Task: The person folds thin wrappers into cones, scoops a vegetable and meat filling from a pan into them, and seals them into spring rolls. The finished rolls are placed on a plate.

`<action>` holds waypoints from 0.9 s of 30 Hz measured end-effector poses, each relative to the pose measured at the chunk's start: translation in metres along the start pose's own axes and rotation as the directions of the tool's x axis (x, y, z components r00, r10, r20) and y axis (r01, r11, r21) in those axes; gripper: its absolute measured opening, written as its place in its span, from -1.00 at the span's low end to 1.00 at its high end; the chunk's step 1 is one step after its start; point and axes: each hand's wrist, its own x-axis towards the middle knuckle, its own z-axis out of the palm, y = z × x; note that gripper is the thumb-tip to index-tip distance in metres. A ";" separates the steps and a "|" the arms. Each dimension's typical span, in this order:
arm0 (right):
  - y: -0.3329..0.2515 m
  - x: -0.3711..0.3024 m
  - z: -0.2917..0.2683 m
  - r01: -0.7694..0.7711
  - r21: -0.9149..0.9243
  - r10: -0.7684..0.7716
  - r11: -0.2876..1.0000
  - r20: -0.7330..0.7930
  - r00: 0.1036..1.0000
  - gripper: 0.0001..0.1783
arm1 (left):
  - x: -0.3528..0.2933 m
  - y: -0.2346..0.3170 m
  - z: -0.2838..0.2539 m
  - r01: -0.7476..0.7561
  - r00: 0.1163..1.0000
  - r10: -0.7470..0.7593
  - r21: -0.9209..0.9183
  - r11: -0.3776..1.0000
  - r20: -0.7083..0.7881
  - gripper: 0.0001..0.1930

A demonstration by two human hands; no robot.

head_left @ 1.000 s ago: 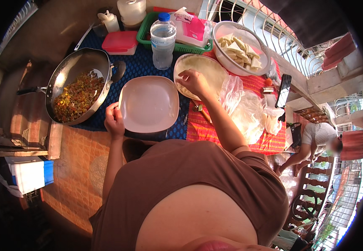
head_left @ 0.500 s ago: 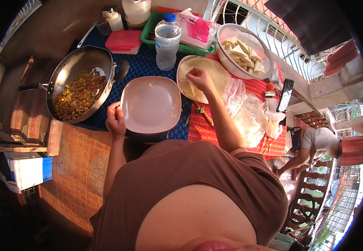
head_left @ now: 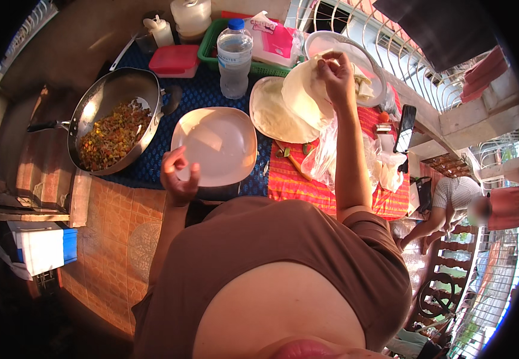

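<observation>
- Sheet of thin, pale dough (head_left: 300,96) hangs from the right hand (head_left: 336,69), whose fingers pinch it near its far right edge.
- It overlaps another pale round (head_left: 268,116) lying below it on the surface (head_left: 283,186), and reaches toward the clear bowl (head_left: 380,78), which holds folded pale pieces (head_left: 364,88).
- The left hand (head_left: 180,176) is loose, fingers partly curled and apart, at the near left edge of a square, round-cornered plate (head_left: 220,143) — whether it touches the rim, I cannot tell.
- Left of the plate stands a deep pan (head_left: 107,90) with a colourful chopped filling (head_left: 113,137).
- Beyond the plate — a blue-capped bottle (head_left: 234,66), a red-lidded box (head_left: 174,60) and a green basket (head_left: 271,70).
- Crumpled clear plastic (head_left: 322,158) lies beside the right forearm, on striped red cloth.
</observation>
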 end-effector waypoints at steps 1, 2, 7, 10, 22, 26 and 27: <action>-0.021 -0.004 0.003 -0.057 -0.021 0.057 0.998 0.029 0.998 -0.84 | 0.016 0.023 0.012 -0.014 0.998 0.021 -0.111 0.994 0.058 -0.47; -0.031 -0.007 0.005 -0.066 0.119 0.057 0.991 0.082 0.995 -0.71 | 0.031 0.049 0.026 0.097 0.979 -0.063 -0.173 0.980 0.194 -0.26; -0.071 -0.038 0.062 0.003 0.212 -0.054 0.977 0.237 0.970 -0.61 | 0.061 0.080 0.078 0.058 0.969 -0.016 -0.168 0.984 0.245 0.16; -0.076 -0.053 0.076 0.005 0.107 -0.040 0.994 0.331 0.943 -0.68 | 0.078 0.073 0.083 0.280 0.960 -0.254 -0.447 0.849 0.120 -0.22; -0.019 -0.032 0.040 0.071 -0.126 0.038 0.989 0.700 0.713 -0.51 | 0.118 0.033 0.014 0.740 0.662 -0.409 -0.457 0.494 0.629 -0.77; 0.023 -0.052 0.057 -0.400 0.295 -0.096 0.868 0.890 0.447 -0.05 | 0.121 0.046 0.008 0.808 0.575 -0.389 -0.423 0.410 0.720 -0.77; 0.019 -0.061 0.065 -0.480 0.304 -0.100 0.823 0.909 0.405 0.07 | 0.122 0.048 0.007 0.823 0.557 -0.378 -0.433 0.367 0.740 -0.78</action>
